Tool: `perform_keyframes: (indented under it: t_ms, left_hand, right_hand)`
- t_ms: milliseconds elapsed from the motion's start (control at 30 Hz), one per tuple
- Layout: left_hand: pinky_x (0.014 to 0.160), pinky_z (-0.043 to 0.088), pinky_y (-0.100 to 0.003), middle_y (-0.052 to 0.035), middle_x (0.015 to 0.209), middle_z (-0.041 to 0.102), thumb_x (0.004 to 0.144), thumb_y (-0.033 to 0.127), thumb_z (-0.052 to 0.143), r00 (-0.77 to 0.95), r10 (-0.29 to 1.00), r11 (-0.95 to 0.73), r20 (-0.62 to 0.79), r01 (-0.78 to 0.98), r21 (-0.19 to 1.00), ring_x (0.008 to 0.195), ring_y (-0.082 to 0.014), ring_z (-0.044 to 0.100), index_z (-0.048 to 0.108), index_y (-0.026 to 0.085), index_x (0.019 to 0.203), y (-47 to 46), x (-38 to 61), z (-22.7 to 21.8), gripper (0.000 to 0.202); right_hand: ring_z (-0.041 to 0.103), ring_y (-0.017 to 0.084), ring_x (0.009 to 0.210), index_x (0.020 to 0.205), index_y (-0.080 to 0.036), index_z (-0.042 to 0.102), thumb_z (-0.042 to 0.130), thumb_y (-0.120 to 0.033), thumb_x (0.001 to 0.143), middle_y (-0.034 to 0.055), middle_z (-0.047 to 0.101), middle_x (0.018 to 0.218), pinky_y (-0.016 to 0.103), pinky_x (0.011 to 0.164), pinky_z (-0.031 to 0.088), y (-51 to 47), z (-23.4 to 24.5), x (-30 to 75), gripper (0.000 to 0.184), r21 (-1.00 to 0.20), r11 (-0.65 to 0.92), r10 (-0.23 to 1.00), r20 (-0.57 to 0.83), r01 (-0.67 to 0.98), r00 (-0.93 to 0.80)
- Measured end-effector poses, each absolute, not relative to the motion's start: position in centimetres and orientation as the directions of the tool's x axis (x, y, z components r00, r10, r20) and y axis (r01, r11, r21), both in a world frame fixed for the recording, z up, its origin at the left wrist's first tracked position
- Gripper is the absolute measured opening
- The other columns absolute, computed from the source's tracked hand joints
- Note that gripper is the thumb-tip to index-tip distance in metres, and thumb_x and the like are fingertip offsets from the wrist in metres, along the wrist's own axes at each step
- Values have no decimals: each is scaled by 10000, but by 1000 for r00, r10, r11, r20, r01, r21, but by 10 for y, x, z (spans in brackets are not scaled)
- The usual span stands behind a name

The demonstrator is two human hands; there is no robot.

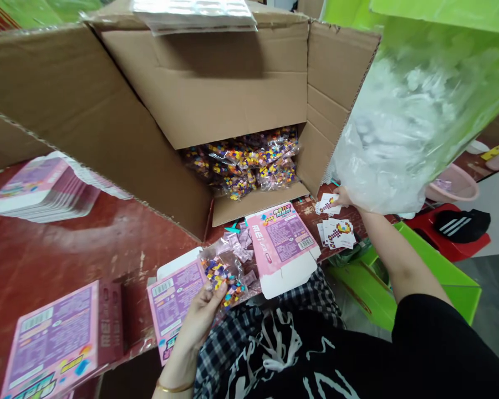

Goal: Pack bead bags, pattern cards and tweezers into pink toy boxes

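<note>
My left hand [210, 302] grips a clear bag of small multicoloured beads [227, 280], its thumb on the front. That bag hangs over a flat pink-and-purple box [177, 293]. Out to the right, my right hand [344, 197] has its fingertips closed at the edge of a printed card [329, 204] in a small pile; part of the hand is hard to see beside the plastic bag. Nearer me lies a second pile of cards [336, 233]. Between my arms rests another pink box [285, 244] with its white flap open, next to small lilac packets [240, 244].
A large open carton [241, 83] holds several bead bags [253, 160]. Stacked pink boxes [45, 188] and another pink box [58, 338] are on the red table [149, 244] at left. A bulging plastic bag [391, 144] crowds the right, above a green bin [424, 266].
</note>
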State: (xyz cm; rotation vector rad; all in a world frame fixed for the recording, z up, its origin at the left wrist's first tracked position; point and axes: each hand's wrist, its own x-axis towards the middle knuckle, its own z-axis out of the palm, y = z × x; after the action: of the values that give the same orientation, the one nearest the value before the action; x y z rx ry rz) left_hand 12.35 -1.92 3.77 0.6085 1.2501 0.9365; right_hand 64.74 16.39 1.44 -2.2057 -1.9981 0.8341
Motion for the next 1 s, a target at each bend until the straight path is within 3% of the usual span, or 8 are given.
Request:
perform_keyframes:
  t_ms: [133,267,367,467,533,800,867,1000]
  left_hand:
    - [737,620,-304,-106,952,776,602,515,894,-43,832,510,-553,-334,793,989,-310,722,743,161,970,-24,121,34,533]
    - [818,612,-292,-84,985,778,625,411,910,-111,844,435,-524,-429,792,1018,-285,721,727,174,1060,-24,122,38,528]
    - [850,610,-304,-92,975,779,647,362,901,-113,850,406,-515,-482,777,981,-275,733,729,151,1020,-22,124,40,462]
    - [859,615,-334,-120,977,776,694,360,868,-91,852,400,-516,-522,753,948,-283,741,727,119,1020,-19,125,36,430]
    - [868,612,-334,-125,994,774,716,343,853,-90,856,388,-509,-539,748,963,-281,738,718,113,1061,-19,125,32,437]
    - [756,639,-319,-115,1047,767,750,305,826,-126,844,381,-521,-544,748,899,-256,746,701,131,1121,-27,114,24,428]
    - [752,640,-314,-111,1054,767,736,252,831,-139,839,372,-526,-560,741,902,-252,746,704,135,1107,-29,113,24,409]
    - [760,642,-308,-120,1077,763,702,193,846,-123,838,368,-531,-591,718,919,-248,744,709,132,1094,-29,113,23,420]
  right_hand:
    - [606,260,693,638,-167,609,981,-261,459,19,593,608,275,590,433,194,10,633,423,-263,-136,891,-454,955,2]
    - [614,251,692,633,-158,620,957,-239,519,23,604,619,273,611,438,198,7,633,364,-197,-62,864,-501,978,-46]
    - [627,265,814,812,-132,671,918,-248,596,74,663,810,273,692,461,189,6,637,348,-168,-4,897,-437,986,-70]
    - [606,281,990,1106,-125,644,912,-257,593,111,643,1087,275,801,476,178,4,637,593,-159,52,925,-364,986,-108]
    - [613,277,987,1173,-133,619,918,-256,574,102,637,1102,279,806,486,176,3,634,681,-151,72,921,-370,986,-124]
    - [651,258,821,860,-170,677,944,-205,563,26,665,808,257,661,497,191,5,621,401,-46,125,855,-502,991,-131]
    - [646,271,883,914,-154,690,938,-201,590,53,669,889,265,714,506,187,8,618,411,-20,154,863,-484,988,-144]
    - [526,340,1186,1213,-154,643,927,-204,641,138,576,1248,349,947,466,176,15,612,640,27,209,897,-404,978,-180]
